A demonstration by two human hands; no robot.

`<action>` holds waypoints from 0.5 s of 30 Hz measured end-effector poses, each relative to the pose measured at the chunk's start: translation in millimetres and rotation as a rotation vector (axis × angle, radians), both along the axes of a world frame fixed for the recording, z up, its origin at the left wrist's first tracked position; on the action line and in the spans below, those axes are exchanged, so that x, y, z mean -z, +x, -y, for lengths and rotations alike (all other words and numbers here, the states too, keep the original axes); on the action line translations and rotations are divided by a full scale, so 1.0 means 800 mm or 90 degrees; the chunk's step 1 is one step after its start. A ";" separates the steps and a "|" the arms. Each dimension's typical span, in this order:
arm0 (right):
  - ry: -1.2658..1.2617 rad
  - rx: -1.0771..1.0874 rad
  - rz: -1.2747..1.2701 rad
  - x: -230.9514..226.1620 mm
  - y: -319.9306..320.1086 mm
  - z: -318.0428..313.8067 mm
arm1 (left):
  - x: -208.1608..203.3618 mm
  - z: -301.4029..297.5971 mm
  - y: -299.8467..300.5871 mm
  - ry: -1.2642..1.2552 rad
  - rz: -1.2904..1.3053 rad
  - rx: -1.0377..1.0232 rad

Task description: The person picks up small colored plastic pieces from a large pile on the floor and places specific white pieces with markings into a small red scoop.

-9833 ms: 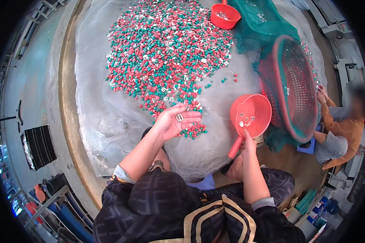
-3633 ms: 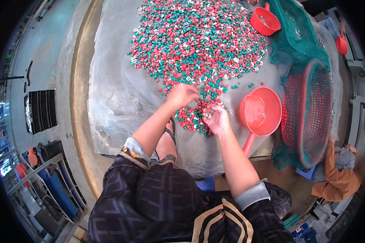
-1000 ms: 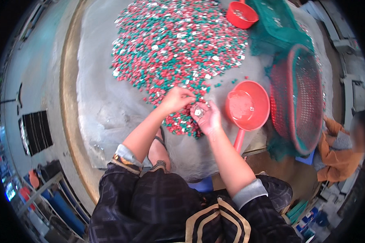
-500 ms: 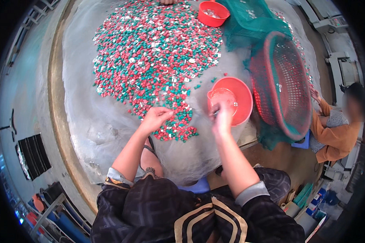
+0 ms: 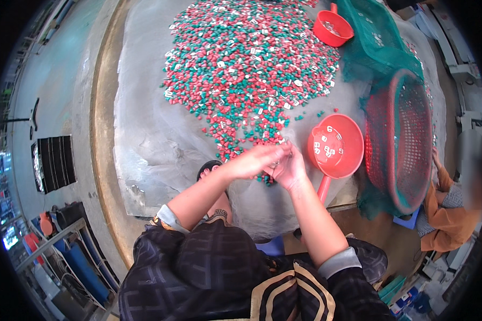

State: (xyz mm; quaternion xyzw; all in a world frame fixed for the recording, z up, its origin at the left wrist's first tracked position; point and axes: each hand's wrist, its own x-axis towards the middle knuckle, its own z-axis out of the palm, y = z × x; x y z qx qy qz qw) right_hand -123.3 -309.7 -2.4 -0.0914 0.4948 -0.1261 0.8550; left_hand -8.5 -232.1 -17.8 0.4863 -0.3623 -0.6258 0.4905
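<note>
My left hand (image 5: 253, 162) and my right hand (image 5: 289, 170) meet over the near end of a heap of small red and green pieces (image 5: 241, 69) with white pieces scattered through it. The left fingers are drawn together and reach across into the right hand. Palm partly up, my right hand has its fingers curled; what lies in either hand is too small or hidden to name. Just right of them sits a red dipper (image 5: 353, 155), its handle toward me, with several small white link-shaped pieces (image 5: 329, 151) inside.
A large red mesh basket (image 5: 395, 139) draped in green netting stands tilted at the right. Behind it are a green netted crate (image 5: 372, 37) and a smaller red dipper (image 5: 333, 29). Another person (image 5: 447, 214) sits at the far right. A concrete ledge (image 5: 104, 107) runs along the left.
My right hand has left the red dipper and joined my left hand over the heap. More white pieces now show in the dipper, and its handle is uncovered. The view has shifted left.
</note>
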 end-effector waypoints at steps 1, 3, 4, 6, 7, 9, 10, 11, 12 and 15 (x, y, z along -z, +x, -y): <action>0.013 0.041 -0.040 0.012 -0.002 -0.005 | -0.011 0.001 -0.003 -0.029 0.157 0.031; 0.022 0.041 -0.071 0.044 -0.016 -0.010 | -0.010 0.006 0.011 0.069 0.053 -0.032; 0.026 -0.009 -0.058 0.063 -0.028 -0.009 | 0.016 0.004 0.027 0.031 0.249 -0.162; 0.025 -0.066 -0.062 0.073 -0.032 -0.011 | 0.064 -0.012 0.070 0.067 0.667 -0.304; 0.018 -0.071 -0.066 0.074 -0.033 -0.010 | 0.075 -0.018 0.087 0.126 0.728 -0.310; 0.005 -0.080 -0.076 0.074 -0.035 -0.009 | 0.099 -0.034 0.105 0.175 0.826 -0.300; -0.005 -0.075 -0.077 0.073 -0.036 -0.008 | 0.100 -0.036 0.109 0.176 0.828 -0.288; -0.013 -0.070 -0.078 0.072 -0.037 -0.007 | 0.101 -0.035 0.110 0.178 0.830 -0.276; -0.022 -0.066 -0.079 0.071 -0.038 -0.007 | 0.101 -0.034 0.109 0.184 0.838 -0.282; -0.023 -0.078 -0.085 0.068 -0.031 -0.010 | 0.118 -0.046 0.114 0.142 0.882 -0.340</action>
